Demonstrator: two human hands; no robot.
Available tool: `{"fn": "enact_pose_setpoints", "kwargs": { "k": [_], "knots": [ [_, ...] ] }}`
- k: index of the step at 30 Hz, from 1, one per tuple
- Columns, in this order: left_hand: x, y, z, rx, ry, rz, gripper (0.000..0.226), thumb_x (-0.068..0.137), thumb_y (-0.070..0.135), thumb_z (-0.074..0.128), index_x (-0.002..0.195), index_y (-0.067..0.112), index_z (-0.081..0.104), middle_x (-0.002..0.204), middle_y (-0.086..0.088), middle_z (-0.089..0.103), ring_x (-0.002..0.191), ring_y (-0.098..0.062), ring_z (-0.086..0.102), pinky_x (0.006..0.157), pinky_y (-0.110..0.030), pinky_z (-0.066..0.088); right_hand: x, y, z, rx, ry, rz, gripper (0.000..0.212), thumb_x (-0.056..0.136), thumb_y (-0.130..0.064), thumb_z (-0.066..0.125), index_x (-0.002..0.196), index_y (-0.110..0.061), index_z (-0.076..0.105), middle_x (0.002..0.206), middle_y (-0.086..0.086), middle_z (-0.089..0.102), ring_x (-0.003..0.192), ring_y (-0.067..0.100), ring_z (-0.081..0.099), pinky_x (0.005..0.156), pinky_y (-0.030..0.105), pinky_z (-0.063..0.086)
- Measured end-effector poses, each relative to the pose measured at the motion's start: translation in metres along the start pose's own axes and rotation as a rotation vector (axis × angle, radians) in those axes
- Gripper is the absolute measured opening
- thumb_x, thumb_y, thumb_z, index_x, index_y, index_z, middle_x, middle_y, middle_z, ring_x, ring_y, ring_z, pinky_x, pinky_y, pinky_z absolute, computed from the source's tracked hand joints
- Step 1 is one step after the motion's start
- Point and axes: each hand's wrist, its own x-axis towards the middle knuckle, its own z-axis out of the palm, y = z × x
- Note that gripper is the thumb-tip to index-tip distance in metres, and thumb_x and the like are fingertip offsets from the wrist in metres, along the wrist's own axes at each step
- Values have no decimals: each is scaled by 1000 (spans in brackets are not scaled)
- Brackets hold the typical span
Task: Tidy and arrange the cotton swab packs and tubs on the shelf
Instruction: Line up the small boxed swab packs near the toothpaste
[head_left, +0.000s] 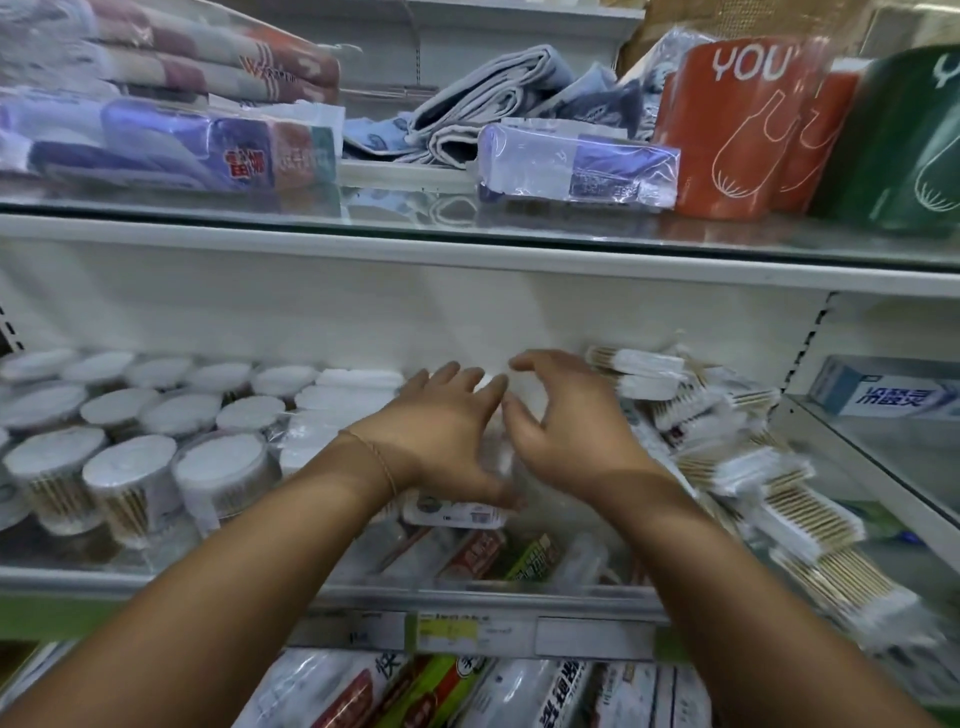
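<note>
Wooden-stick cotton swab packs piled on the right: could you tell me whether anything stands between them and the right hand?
Nothing visible does: the right hand hovers just left of the clear-wrapped wooden-stick swab packs.

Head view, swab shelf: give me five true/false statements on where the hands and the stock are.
1. The round tubs stand left of the left hand. True.
2. The flat swab packs are piled right of the right hand. True.
3. The left hand grips a tub. False: it reaches over white packs in the middle.
4. The orange roll shares the tubs' shelf. False: it stands on the shelf above.
5. The right hand is a closed fist. False: its fingers are spread and loosely curved.
</note>
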Motion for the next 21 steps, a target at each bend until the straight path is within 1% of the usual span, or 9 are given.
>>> {"fn": "enact_pose_setpoints", "kwargs": {
  "k": [4,8,10,11,13,14,16,18,21],
  "knots": [
    [18,21,-7,-64,9,58,103,78,73,58,154,18,17,154,-6,30,140,-23,28,115,-38,27,11,23,-39,-115,33,-32,46,84,-23,68,128,-13,61,132,4,60,124,21,53,97,18,32],
    [41,37,-1,-26,-4,56,88,80,68,61,147,18,33,144,-7,43,129,-25,43,106,-39,40,18,45,-66,-175,34,-67,52,78,-21,74,128,-17,62,132,2,60,124,20,52,98,16,30],
    [52,43,5,3,-4,55,86,78,66,64,145,21,35,136,-5,49,121,-26,50,100,-37,44,22,56,-74,-230,-34,-97,64,75,-27,77,135,-20,57,136,2,58,128,21,48,101,18,29],
    [57,45,7,32,8,52,85,77,65,66,144,23,36,132,-4,52,117,-26,53,96,-36,46,23,62,-76,-282,-101,-92,72,74,-32,78,140,-23,51,140,1,55,130,22,45,105,22,31],
    [67,50,12,116,50,48,82,74,63,69,140,24,39,122,-4,57,110,-28,58,88,-34,45,26,72,-76,-422,-248,-52,86,71,-37,76,148,-28,38,143,1,50,131,25,43,108,31,34],
    [71,52,15,159,74,47,81,74,61,71,138,23,39,118,-5,59,108,-28,59,83,-33,43,28,77,-74,-483,-300,-18,89,71,-37,75,149,-29,33,144,1,49,131,26,44,109,33,34],
    [76,56,19,213,116,37,81,75,54,73,139,23,34,113,-5,61,103,-29,61,76,-32,36,31,84,-70,-541,-331,43,86,75,-36,73,150,-31,30,144,1,48,131,26,46,110,34,32],
    [79,59,23,226,148,25,83,77,49,73,142,22,28,111,-6,61,99,-30,62,74,-32,35,33,89,-67,-540,-307,74,81,77,-36,73,147,-30,33,143,1,50,129,25,48,109,34,34],
    [82,60,23,143,166,24,72,81,49,69,138,22,34,110,-7,61,97,-30,62,70,-32,38,35,91,-66,-436,-241,101,70,77,-29,76,139,-25,43,133,3,57,120,26,54,98,33,42]
  ]
}}
